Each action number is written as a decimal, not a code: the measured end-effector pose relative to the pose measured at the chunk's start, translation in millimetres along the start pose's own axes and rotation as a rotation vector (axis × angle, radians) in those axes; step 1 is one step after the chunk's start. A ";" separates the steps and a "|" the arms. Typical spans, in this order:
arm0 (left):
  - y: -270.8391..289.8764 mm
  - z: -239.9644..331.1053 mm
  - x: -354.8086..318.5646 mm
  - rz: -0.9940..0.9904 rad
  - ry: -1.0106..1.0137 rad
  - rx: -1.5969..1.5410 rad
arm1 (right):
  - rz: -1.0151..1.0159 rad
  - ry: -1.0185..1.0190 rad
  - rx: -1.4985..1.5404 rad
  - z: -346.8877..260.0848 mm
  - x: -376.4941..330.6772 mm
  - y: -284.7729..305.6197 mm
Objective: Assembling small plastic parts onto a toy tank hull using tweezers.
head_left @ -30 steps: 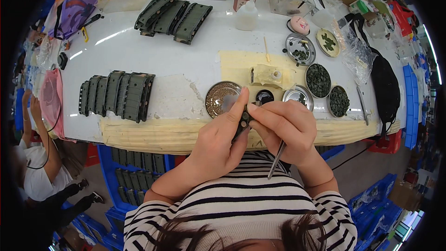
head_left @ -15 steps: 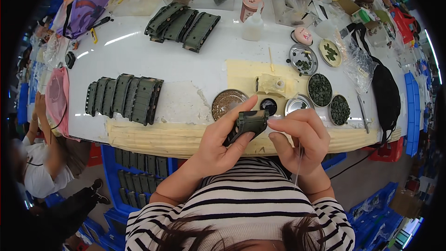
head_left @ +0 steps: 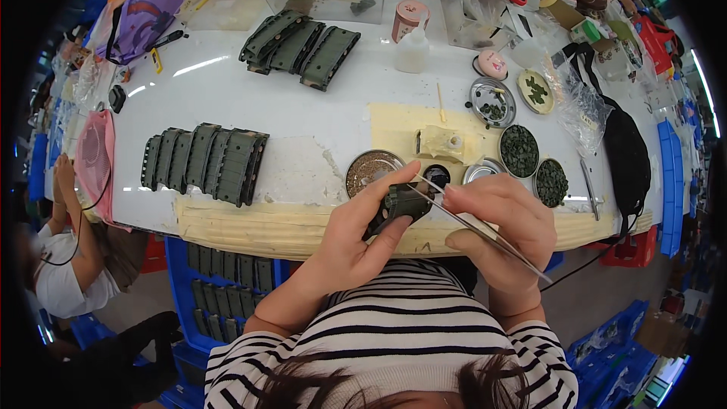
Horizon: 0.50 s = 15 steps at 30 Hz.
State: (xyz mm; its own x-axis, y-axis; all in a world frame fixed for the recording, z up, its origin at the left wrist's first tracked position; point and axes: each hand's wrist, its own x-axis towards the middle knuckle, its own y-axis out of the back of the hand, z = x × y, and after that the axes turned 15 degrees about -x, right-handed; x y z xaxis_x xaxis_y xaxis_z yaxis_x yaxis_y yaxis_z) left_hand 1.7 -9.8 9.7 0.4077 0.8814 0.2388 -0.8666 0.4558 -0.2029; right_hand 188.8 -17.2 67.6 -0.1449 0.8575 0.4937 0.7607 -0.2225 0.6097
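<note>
My left hand point(head_left: 356, 236) is closed round a small dark green camouflage-patterned part point(head_left: 405, 203), held tilted above the table's front edge. In my right hand point(head_left: 515, 223) is a pair of metal tweezers point(head_left: 503, 242), gripped between thumb and fingers. The tweezers' tips reach the right end of the part; whether they pinch anything is too small to tell. Just beyond the part sit a dish of brown grains point(head_left: 372, 169) and a little pot of black liquid point(head_left: 437, 176). A silver lid point(head_left: 482, 170) lies behind my right fingers.
Curved green camouflage panels point(head_left: 204, 160) lie at the left, with more panels point(head_left: 303, 45) farther back. Bowls of dark green bits point(head_left: 519, 151) stand at the right, near a loose metal tool point(head_left: 590, 188). A white squeeze bottle point(head_left: 412, 53) stands at the back. A blue crate point(head_left: 182, 288) holds panels below the table.
The tweezers now lie across my right hand, with their tips brought to the part. My right hand has shifted slightly right. My left hand stays in place with the part.
</note>
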 end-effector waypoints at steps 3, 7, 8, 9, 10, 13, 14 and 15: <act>1.0 -1.2 -1.7 -0.025 0.059 -0.132 | -0.110 0.074 0.121 7.6 2.4 3.1; 0.8 -3.3 -2.0 -0.047 0.031 -0.126 | -0.080 0.117 0.149 16.4 3.6 -3.4; 1.1 -3.6 -1.6 -0.051 0.001 -0.098 | -0.085 0.123 0.139 16.2 4.9 -4.1; 1.3 -4.0 -1.4 -0.053 -0.005 -0.096 | -0.090 0.129 0.128 16.0 5.9 -4.8; 1.6 -4.5 -1.3 -0.055 -0.010 -0.094 | -0.087 0.137 0.120 16.1 6.4 -5.2; 2.5 -6.8 -1.4 -0.053 0.002 -0.112 | -0.083 0.160 0.083 15.1 7.1 -5.8; 2.8 -7.7 -1.5 -0.052 0.011 -0.122 | -0.084 0.169 0.065 13.7 7.7 -5.5; 2.8 -8.6 -1.6 -0.049 0.012 -0.121 | -0.086 0.178 0.045 12.4 8.1 -5.2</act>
State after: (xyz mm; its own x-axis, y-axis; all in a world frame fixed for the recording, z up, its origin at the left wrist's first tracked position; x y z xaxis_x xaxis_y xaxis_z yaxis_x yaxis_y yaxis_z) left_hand 1.1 -8.9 0.6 0.4524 0.8589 0.2400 -0.8050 0.5091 -0.3046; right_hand 191.5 -3.3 60.7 -0.3167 0.7760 0.5454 0.7679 -0.1277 0.6277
